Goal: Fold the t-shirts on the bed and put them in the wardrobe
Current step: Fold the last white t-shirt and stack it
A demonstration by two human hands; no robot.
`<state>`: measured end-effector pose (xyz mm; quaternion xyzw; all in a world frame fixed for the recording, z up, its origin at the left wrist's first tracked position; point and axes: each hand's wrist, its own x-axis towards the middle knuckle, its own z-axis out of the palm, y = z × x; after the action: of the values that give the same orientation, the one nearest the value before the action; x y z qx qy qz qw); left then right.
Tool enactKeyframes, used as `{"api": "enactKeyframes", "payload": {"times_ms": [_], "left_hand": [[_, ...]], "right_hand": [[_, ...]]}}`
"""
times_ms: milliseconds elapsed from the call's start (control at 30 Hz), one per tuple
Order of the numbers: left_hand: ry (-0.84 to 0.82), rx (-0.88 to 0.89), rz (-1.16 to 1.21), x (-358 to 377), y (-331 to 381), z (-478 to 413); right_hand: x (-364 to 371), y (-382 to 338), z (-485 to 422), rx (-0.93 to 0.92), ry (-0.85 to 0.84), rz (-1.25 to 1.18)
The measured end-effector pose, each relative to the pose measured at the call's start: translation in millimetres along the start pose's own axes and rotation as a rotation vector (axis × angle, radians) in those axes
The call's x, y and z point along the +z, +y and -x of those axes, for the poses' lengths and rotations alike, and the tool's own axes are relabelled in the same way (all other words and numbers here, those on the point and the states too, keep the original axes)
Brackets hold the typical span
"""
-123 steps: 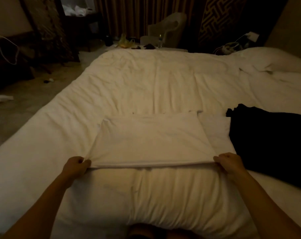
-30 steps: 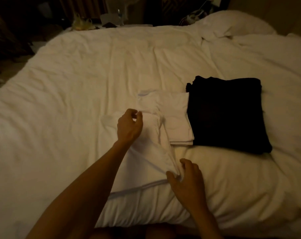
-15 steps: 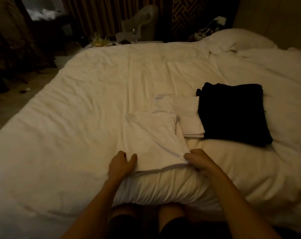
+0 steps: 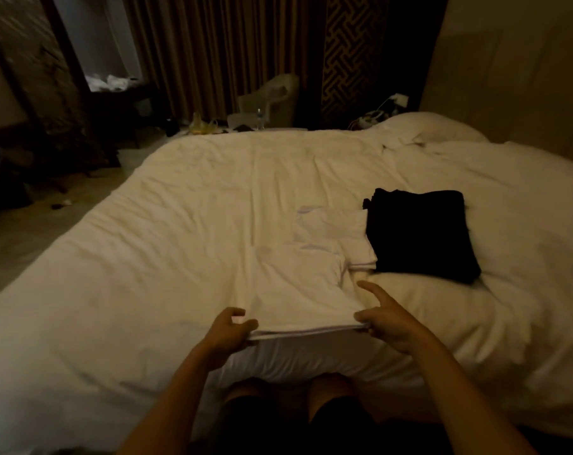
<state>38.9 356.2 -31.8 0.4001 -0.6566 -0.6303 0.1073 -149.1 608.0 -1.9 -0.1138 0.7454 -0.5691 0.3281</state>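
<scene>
Shirt in play: the white t-shirt [image 4: 298,290] is lying folded on the bed [image 4: 180,257], close to the front edge, right in front of the person.
Neighbours: its far-right corner is touching a second folded white shirt [image 4: 334,231]. A folded black shirt [image 4: 419,234] is sitting against that one's right side.
Left grip [image 4: 227,331]: is pinching the near-left corner, thumb on top, fingers curling under.
Right grip [image 4: 388,320]: thumb is resting on the near-right corner and the index is sticking out straight. The other fingers seem to be tucking under the edge, so prob. the looser hold.
Likely step: either lifting the shirt or making one more fold.
Risk, layers splitting: the near edge is showing several stacked layers. If the right grip is catching only the top ones, the lower ones are going to droop on the lift and the fold will be coming undone.
Risk, lopsided lift: w/ one firm pinch and one loose one, the right side could be sagging or slipping out.
Risk, snagging: the touching corner could be dragging the second white shirt and messing up its fold.
Risk, bed edge: the soft cover is bulging here, so a dropped shirt may be sliding off the front.
Risk, seeing: the light is dim and it's white on white, so edges are getting misjudged easily.
Wardrobe: can't tell where it is from this view.
</scene>
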Motion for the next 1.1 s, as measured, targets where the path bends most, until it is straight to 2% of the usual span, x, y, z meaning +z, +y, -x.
{"api": "enactKeyframes", "payload": {"times_ms": [100, 400, 533, 667, 933, 1100], "left_hand": [[-0.050, 0.155, -0.031, -13.8, 21.6, 12.9], [-0.015, 0.499, -0.003, -21.4, 144.5, 42.8], [-0.028, 0.589, 0.059, -8.5, 197.0, 44.8], [-0.078, 0.541, 0.028, 15.0, 210.4, 20.6], [-0.074, 0.344, -0.165, 63.9, 168.7, -91.8], [-0.031, 0.319, -0.130, 85.8, 196.3, -168.8]], "right_hand": [[0.6, -16.0, 19.8, -0.120, -0.040, 0.066], [-30.4, -116.3, 58.2, -0.525, 0.179, 0.093], [-58.2, -163.8, 63.1, -0.611, 0.213, 0.100], [-74.9, -170.4, 42.6, -0.564, 0.229, 0.144], [-87.3, -105.5, -79.6, -0.375, 0.263, 0.253], [-95.7, -125.9, -160.6, -0.389, 0.275, 0.281]]}}
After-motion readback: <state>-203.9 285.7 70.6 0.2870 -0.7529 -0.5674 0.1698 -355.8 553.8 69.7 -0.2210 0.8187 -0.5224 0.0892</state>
